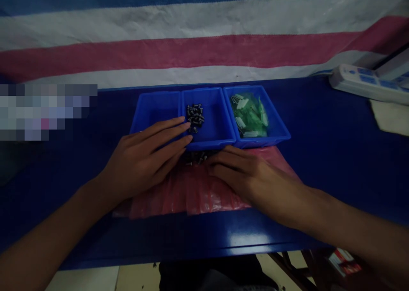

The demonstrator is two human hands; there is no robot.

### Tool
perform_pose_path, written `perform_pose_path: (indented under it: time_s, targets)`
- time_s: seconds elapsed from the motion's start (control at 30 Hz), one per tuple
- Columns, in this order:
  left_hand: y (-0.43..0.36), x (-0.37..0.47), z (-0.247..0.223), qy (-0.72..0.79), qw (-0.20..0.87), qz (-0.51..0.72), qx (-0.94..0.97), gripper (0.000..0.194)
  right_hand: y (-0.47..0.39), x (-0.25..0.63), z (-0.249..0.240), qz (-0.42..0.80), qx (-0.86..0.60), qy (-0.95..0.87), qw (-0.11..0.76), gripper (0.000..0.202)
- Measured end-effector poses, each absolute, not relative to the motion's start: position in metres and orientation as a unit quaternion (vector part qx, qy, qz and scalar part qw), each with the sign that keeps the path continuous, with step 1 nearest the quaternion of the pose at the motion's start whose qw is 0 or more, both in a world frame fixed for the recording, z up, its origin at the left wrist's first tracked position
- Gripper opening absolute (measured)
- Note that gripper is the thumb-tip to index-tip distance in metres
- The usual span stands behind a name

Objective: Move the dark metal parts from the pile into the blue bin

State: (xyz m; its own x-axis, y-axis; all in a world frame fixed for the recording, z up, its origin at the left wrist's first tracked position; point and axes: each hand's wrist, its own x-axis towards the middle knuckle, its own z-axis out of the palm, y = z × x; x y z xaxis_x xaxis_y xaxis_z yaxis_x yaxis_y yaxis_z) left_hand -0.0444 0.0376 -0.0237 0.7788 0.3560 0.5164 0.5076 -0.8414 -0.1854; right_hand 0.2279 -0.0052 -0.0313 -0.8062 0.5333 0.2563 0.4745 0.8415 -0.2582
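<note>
Three blue bins stand side by side on the blue table. Dark screws (195, 114) lie in the left part of the middle bin (212, 144). My left hand (143, 157) reaches over the front of the left bin (159, 96), fingers stretched out, their tips at the middle bin's near left corner. More screws (202, 158) lie on a pink plastic bag (204, 193) in front of the bins. My right hand (246, 171) rests over the bag beside these screws, fingers bent and close together; its fingertips are partly hidden, and I cannot make out anything between them.
The right bin (281, 133) holds green plastic and small white pieces with metal parts. A white power strip (367, 84) lies at the back right, near a pale cloth or sheet (390, 116). Behind the table (153, 235) hangs a striped sheet (191, 52). The far left is pixelated.
</note>
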Motion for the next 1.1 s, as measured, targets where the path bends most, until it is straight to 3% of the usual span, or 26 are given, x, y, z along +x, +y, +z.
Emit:
perform_pose_path:
  time_s: [0.1, 0.3, 0.43, 0.53, 0.7, 0.87, 1.0, 1.1]
  targets:
    - [0.038, -0.044, -0.023, -0.234, 0.153, -0.236, -0.931, 0.028, 0.000, 0.230, -0.030, 0.094, -0.243, -0.947, 0.189, 0.020]
    - [0.038, -0.045, -0.024, -0.237, 0.146, -0.236, -0.931, 0.030, 0.004, 0.230, -0.023, 0.084, -0.214, -0.910, 0.345, 0.025]
    - [0.038, -0.045, -0.024, -0.230, 0.162, -0.234, -0.931, 0.028, -0.001, 0.225, -0.016, 0.347, -0.329, -0.803, 0.355, 0.016]
    - [0.038, -0.044, -0.023, -0.231, 0.168, -0.231, -0.930, 0.027, -0.003, 0.221, -0.014, 0.531, -0.389, -0.681, 0.322, 0.031]
    - [0.038, -0.045, -0.023, -0.240, 0.156, -0.232, -0.930, 0.028, 0.000, 0.221, -0.015, 0.646, -0.393, -0.581, 0.301, 0.047]
    - [0.038, -0.046, -0.024, -0.244, 0.142, -0.227, -0.932, 0.035, 0.002, 0.224, -0.016, 0.682, -0.377, -0.552, 0.297, 0.043]
    - [0.038, -0.045, -0.024, -0.233, 0.159, -0.234, -0.930, 0.029, 0.001, 0.222, -0.013, 0.602, -0.387, -0.569, 0.405, 0.014]
    - [0.038, -0.046, -0.024, -0.235, 0.164, -0.227, -0.931, 0.027, -0.003, 0.221, -0.012, 0.532, -0.364, -0.617, 0.452, 0.015]
